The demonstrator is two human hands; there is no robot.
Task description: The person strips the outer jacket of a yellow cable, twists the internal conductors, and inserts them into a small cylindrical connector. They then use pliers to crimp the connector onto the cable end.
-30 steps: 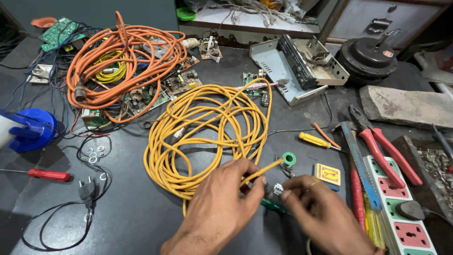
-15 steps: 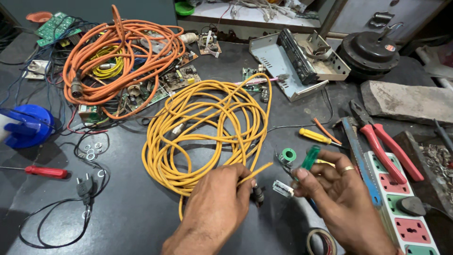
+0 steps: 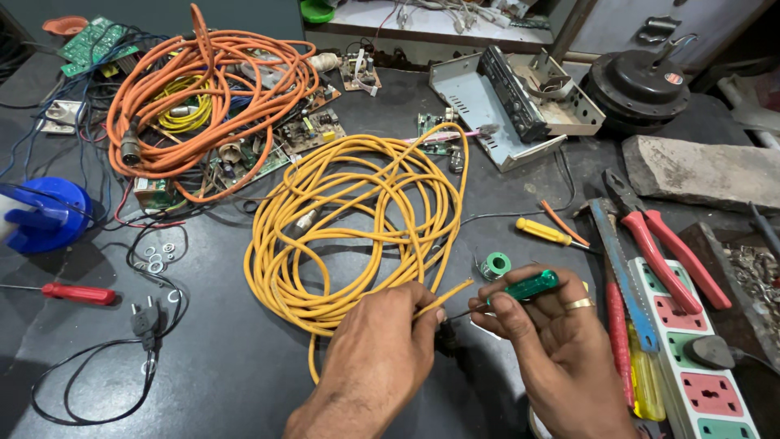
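Near the workbench's front edge, left hand point(image 3: 378, 349) pinches the yellow cable's free end point(image 3: 445, 295); right hand point(image 3: 548, 325) grips a green-handled screwdriver point(image 3: 528, 286), apparently ready to fasten the wire, which needs steady aim.

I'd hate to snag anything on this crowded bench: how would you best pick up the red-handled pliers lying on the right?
Probably by the two red handles, pinched together from above. The pliers lie flat, their dark jaws pointing up-left towards the grey stone block, and the handles spread out towards the power strip. Coming down mid-handle likely clears the blue saw blade alongside.
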